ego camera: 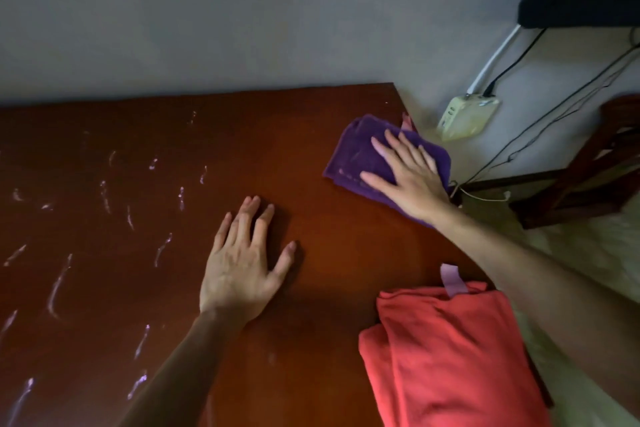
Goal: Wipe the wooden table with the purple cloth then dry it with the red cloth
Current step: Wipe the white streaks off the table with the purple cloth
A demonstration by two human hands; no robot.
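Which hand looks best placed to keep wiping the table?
The right hand: it lies flat on the purple cloth at the table's far right edge. The left hand rests on bare wood.

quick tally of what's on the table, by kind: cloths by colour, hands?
Purple cloth: 1, under the right hand
Red cloth: 1, lying untouched near the table edge
Hands: 2, right hand and left hand, flat on the wood
Total: 4
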